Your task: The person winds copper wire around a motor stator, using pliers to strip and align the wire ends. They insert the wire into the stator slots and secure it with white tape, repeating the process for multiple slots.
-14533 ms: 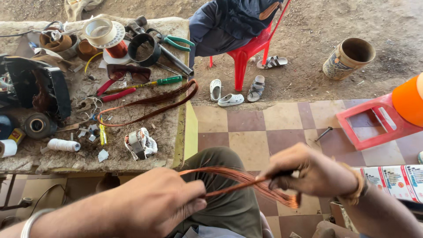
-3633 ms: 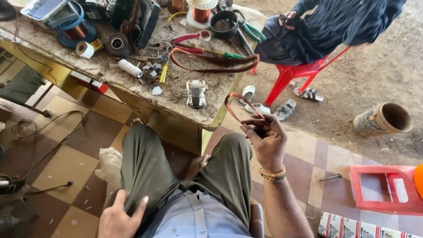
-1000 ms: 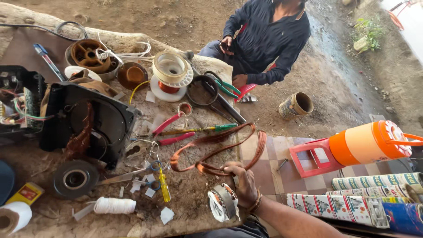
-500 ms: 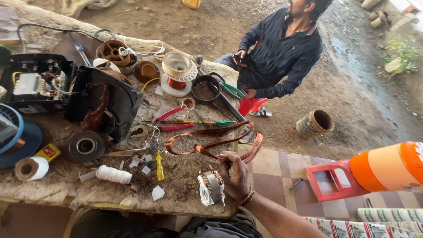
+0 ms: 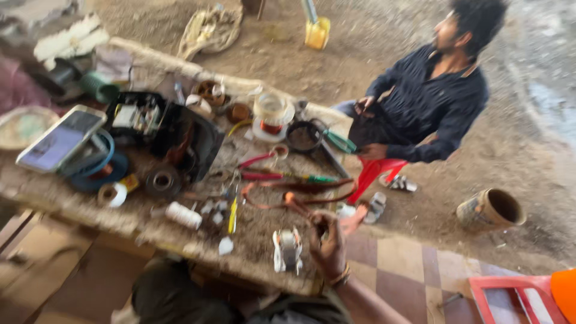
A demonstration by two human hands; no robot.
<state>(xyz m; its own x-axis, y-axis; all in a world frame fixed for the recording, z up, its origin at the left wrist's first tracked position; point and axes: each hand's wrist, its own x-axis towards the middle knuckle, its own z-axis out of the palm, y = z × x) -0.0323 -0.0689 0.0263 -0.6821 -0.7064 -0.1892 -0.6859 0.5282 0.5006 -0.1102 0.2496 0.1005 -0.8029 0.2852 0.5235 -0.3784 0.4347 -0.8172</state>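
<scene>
Now the right hand (image 5: 327, 243) pinches the copper wire loop (image 5: 300, 195) on the table (image 5: 252, 255). Just left of it stands a small metal part (image 5: 288, 249). No left hand shows.

One phone (image 5: 60, 139), two tape rolls (image 5: 112, 194), one clay pot (image 5: 491, 208).

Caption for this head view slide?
Right hand touching copper wire coil on cluttered workbench, seated person nearby.

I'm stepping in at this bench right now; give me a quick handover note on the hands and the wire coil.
Right hand: on the bench edge, fingers at the end of the copper coil; the blur hides whether it grips.
Left hand: out of view.
Coil lies flat on the bench, beside the small metal part. Screwdrivers lie just beyond.
Done: coil is on the bench.
Left: cannot tell from this view.
</scene>
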